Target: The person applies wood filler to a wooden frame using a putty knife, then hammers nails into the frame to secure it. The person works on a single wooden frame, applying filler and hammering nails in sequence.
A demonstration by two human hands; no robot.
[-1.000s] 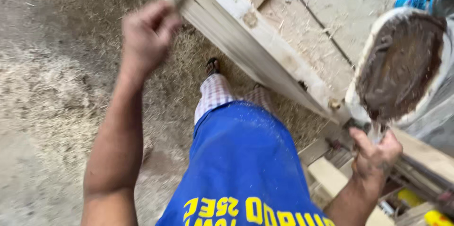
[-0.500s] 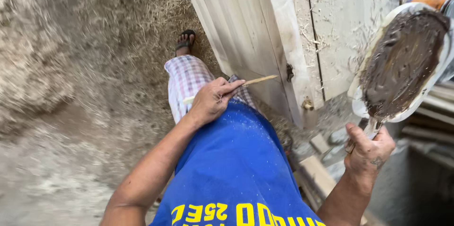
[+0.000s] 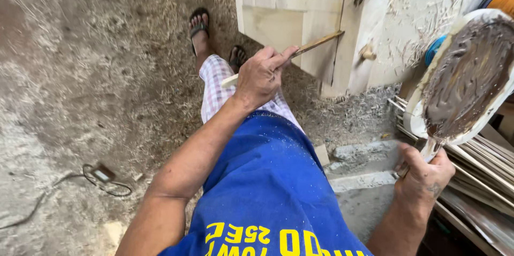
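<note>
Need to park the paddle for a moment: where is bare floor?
Bare floor lies left of the sandalled feet, above the cable. The right is crowded: wooden panel, stacked strips, and the right hand holding the paddle.

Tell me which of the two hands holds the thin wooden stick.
The left hand grips the stick; the right hand holds a paste-smeared board.
</note>
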